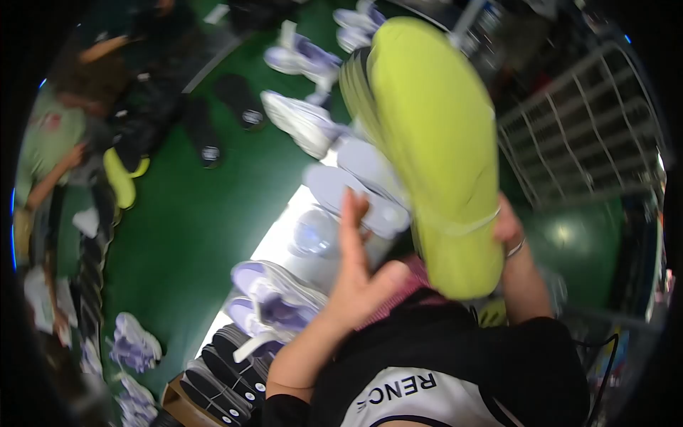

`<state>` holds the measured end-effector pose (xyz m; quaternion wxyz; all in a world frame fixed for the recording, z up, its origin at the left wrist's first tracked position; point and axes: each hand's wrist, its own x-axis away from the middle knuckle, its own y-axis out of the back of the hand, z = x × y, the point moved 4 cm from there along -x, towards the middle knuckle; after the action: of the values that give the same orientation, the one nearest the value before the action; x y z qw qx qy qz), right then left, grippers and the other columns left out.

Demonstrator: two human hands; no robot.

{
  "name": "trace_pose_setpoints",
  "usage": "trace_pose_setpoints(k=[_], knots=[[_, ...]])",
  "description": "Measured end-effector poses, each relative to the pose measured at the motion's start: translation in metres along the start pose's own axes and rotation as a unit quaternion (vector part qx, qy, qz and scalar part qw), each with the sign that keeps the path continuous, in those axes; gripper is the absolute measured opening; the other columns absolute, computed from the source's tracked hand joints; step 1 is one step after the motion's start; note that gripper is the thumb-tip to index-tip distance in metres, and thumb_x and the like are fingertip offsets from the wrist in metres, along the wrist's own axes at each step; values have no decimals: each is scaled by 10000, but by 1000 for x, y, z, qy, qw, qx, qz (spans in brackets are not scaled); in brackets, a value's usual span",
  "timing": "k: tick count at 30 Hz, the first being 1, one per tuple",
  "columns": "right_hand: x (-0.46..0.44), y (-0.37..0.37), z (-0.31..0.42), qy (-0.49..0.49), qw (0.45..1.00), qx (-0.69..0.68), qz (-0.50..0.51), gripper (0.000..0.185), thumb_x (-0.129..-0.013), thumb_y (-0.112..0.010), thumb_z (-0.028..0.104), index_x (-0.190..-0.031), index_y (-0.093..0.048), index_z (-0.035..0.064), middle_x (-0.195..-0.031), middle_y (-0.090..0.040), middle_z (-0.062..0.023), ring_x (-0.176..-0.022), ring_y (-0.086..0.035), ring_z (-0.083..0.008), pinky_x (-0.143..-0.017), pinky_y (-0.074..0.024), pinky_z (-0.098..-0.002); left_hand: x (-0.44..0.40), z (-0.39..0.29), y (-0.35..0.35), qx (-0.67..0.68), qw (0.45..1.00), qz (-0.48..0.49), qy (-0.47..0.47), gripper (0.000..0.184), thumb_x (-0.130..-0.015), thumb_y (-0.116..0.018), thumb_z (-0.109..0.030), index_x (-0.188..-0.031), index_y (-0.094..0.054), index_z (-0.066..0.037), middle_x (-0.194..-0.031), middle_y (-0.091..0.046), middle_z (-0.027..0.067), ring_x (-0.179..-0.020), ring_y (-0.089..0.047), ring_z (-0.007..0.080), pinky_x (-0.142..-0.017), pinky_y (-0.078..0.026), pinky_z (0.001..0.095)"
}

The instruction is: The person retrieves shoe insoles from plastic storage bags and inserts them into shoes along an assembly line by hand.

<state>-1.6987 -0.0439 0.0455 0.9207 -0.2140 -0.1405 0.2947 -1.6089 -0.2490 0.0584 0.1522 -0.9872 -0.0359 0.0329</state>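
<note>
My right hand [507,222] is closed on the edge of a stack of yellow-green insoles [441,142], holding it up and tilted close to the camera. A pale band [455,226] runs across the stack near its heel end, and layered edges show at its upper left. My left hand [361,288] is open, thumb and fingers apart, left of the stack and apart from it. Beyond its fingertips, pale lavender insoles [329,186] lie on a bright white surface. A pair of white and lavender sneakers [274,295] sits beside my left forearm.
More white and lavender sneakers [299,117] stand on the green surface [178,242]. Black insoles [238,99] lie farther back. A cardboard box [174,398] holds black insoles at lower left. A wire basket [583,128] stands at right. Other people's arms [53,174] show at far left.
</note>
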Motion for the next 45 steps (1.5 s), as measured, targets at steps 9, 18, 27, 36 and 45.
trace_pose_setpoints(k=[9,18,27,36,45], knots=[[164,214,-28,87,938,-183,-282,480,-753,-554,287,-1115,-444,-8,-1054,-534,-123,-935,-538,-237,-804,-452,-347,35,33,-9,34,990,-66,117,689,-705,-590,-310,-1252,-275,-35,-1173,-416,137,-1053,-419,221,-864,-327,324],[299,339,-237,-96,803,-276,-519,368,-752,-555,235,-1051,-505,26,-963,-569,-80,-861,-554,-214,-762,-453,-345,42,182,-118,38,908,38,416,336,-793,-507,-29,-1114,-412,-6,-935,-509,59,-872,-478,119,-813,-371,245],[367,410,-362,-156,744,-143,-633,812,-638,-688,74,-1278,-192,22,-1133,-452,-129,-975,-492,-231,-776,-436,-334,6,514,-220,-146,857,53,491,413,-751,-614,-150,-1089,-435,3,-912,-499,62,-858,-475,129,-759,-385,229],[308,537,-492,-58,811,156,-561,885,-563,-730,83,-1267,-197,13,-1190,-384,-115,-1072,-397,-202,-904,-328,-318,-75,781,-296,-586,759,119,257,888,-569,-693,-424,-1261,-243,-97,-1226,-320,172,-1125,-284,338,-904,-288,454],[389,579,-610,-392,790,160,-443,906,-582,-722,176,-1289,-178,15,-1263,-350,-164,-1112,-385,-250,-925,-316,-332,-55,845,-358,-52,901,171,395,151,-859,-409,-154,-924,-474,-35,-582,-482,22,-544,-468,101,-534,-401,229]])
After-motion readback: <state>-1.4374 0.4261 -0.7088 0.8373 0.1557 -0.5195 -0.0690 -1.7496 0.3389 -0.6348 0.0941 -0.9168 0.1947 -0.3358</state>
